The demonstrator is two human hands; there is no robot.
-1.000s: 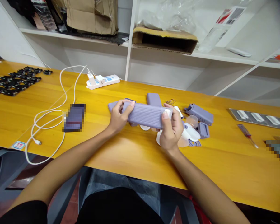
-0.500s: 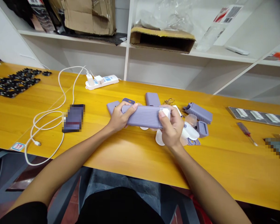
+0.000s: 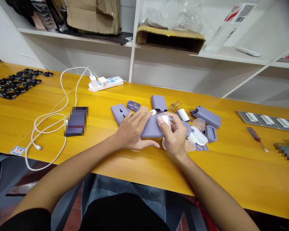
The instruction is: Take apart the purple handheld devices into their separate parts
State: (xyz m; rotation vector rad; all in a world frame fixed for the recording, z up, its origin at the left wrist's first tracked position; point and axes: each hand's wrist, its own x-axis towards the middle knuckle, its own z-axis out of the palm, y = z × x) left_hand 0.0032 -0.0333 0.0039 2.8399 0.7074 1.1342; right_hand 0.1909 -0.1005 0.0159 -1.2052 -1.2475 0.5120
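Observation:
A purple ribbed case with a white end under a clear cover is held over the table. My right hand grips that end, thumb on top. Across the other end lies my left hand, fingers stretched out and thumb spread apart, partly hiding the case. Behind them are a flat purple piece with slots, a small purple cap and a purple block-shaped cover. To the right lie a white cylinder, a perforated purple housing, a white tray-like part and a purple frame.
Thin tangled wires lie behind the parts. A screwdriver and a metal strip with white pieces are at right. A white cable, phone-like device, power strip and black parts occupy the left. Shelves stand behind.
My left hand has gone from gripping the case's left end to lying over it with the fingers stretched. The case is lower and more covered; my right hand still grips it.

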